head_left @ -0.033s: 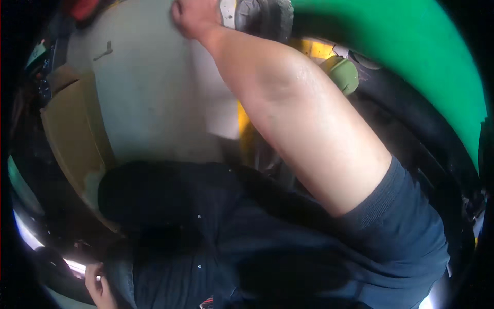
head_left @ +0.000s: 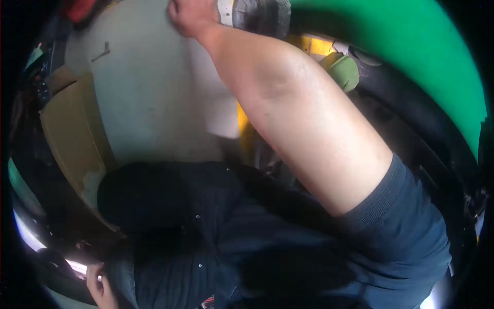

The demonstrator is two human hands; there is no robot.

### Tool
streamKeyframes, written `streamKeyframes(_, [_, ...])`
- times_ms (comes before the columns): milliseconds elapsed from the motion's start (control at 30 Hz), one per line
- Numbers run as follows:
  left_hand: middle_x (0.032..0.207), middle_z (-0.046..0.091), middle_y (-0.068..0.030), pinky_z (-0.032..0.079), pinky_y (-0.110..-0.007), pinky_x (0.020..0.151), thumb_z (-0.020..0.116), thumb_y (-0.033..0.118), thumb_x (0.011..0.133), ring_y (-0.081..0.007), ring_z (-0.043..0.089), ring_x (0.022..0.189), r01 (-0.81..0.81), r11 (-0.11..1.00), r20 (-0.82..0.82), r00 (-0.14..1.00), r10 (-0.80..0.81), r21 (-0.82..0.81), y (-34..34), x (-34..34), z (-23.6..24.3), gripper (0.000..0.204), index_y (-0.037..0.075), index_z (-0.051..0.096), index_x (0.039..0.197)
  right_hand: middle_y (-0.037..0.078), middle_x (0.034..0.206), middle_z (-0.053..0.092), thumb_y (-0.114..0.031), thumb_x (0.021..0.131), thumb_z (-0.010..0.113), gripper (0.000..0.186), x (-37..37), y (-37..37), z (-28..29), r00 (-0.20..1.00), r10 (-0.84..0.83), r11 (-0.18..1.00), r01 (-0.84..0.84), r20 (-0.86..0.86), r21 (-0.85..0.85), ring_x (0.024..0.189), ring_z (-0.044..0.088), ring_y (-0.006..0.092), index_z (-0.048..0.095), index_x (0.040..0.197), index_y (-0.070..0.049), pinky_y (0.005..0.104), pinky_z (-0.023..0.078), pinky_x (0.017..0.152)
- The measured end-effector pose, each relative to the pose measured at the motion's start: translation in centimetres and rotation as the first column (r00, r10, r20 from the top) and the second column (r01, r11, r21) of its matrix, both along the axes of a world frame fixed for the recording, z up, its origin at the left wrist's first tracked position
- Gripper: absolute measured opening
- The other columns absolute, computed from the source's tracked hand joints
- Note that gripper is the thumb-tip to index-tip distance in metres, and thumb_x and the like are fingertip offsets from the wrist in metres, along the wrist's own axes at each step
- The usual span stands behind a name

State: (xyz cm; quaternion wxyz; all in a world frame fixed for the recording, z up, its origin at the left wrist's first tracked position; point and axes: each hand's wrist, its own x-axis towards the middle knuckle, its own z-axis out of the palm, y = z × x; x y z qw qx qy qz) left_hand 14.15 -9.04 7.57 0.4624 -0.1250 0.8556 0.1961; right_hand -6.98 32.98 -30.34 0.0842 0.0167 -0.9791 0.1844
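Observation:
My bare right arm reaches from the lower right up to the top edge of the head view. My right hand [head_left: 194, 15] is cut off there. Its fingers are mostly out of the picture, so whatever it holds cannot be seen. Just right of its wrist sits a grey, rounded part [head_left: 260, 15] with a pale band. Under the forearm lies a pale grey-green surface [head_left: 149, 98]. Low at the left edge, my left hand [head_left: 98, 286] is partly visible beside dark clothing. Its fingers look curled, with a small bright spot among them that I cannot make out.
A small metal piece [head_left: 102, 52] lies on the pale surface. Along its left side stands a brown panel [head_left: 72, 123]. To the right are a light green rounded part [head_left: 343, 73], yellow parts [head_left: 316, 45] and a large green curved panel [head_left: 411, 41]. Something red [head_left: 78, 9] shows at top left.

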Motion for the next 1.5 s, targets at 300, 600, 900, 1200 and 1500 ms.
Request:
streamKeyframes(300, [0.094,0.058,-0.0125,0.045,-0.031,0.078,0.05,-0.006,0.069,-0.0266,0.057,0.088,-0.077,0.996,-0.314,0.948,0.06,-0.041,3.4,4.3,3.6,0.025,0.0,0.062,0.091,0.016,0.093,0.056,-0.023,0.085,0.05,0.018,-0.1,-0.8,-1.6,0.996,0.022,0.998,-0.026,0.083,0.052,0.094,0.051,0.0339,0.061,0.087,-0.008,0.0481,0.038,0.082])
streamKeyframes(600, [0.083,0.061,-0.0151,0.046,-0.035,0.07,0.057,0.003,0.068,-0.0288,0.056,0.077,-0.052,0.999,-0.388,0.921,0.045,-0.008,5.0,6.4,6.6,0.026,-0.002,0.066,0.092,0.01,0.098,0.059,-0.034,0.091,0.046,0.027,0.3,2.8,-1.7,0.997,-0.004,0.972,-0.014,0.073,0.236,0.097,0.053,0.0298,0.059,0.097,-0.012,0.0476,0.039,0.083])
streamKeyframes(900, [0.078,0.059,-0.0126,0.046,-0.032,0.066,0.063,0.007,0.069,-0.0246,0.057,0.071,-0.077,0.995,-0.334,0.938,0.096,0.069,2.5,9.8,7.7,0.03,0.0,0.067,0.098,0.008,0.101,0.054,-0.03,0.091,0.05,0.021,0.3,-0.2,0.5,0.993,-0.043,0.982,0.02,0.114,0.188,0.101,0.05,0.028,0.057,0.1,-0.012,0.0449,0.037,0.088])
streamKeyframes(1200, [0.089,0.063,-0.0145,0.051,-0.035,0.074,0.059,0.0,0.069,-0.0293,0.063,0.082,0.098,0.995,-0.277,0.956,-0.093,0.004,2.4,8.8,5.6,0.029,0.003,0.066,0.097,0.01,0.096,0.053,-0.025,0.088,0.053,0.016,1.3,0.1,1.2,0.999,-0.025,0.997,0.022,0.039,0.08,0.098,0.05,0.029,0.056,0.095,-0.01,0.0442,0.038,0.086])
streamKeyframes(1500, [0.083,0.064,-0.014,0.05,-0.034,0.072,0.064,-0.001,0.069,-0.0294,0.063,0.079,0.057,0.998,-0.315,0.948,-0.043,0.035,-0.5,11.9,4.9,0.022,0.002,0.066,0.09,0.01,0.099,0.057,-0.034,0.086,0.052,0.028,-1.1,-2.8,0.7,0.987,-0.15,0.985,0.145,0.048,0.097,0.101,0.052,0.0285,0.059,0.096,-0.009,0.0465,0.039,0.087])
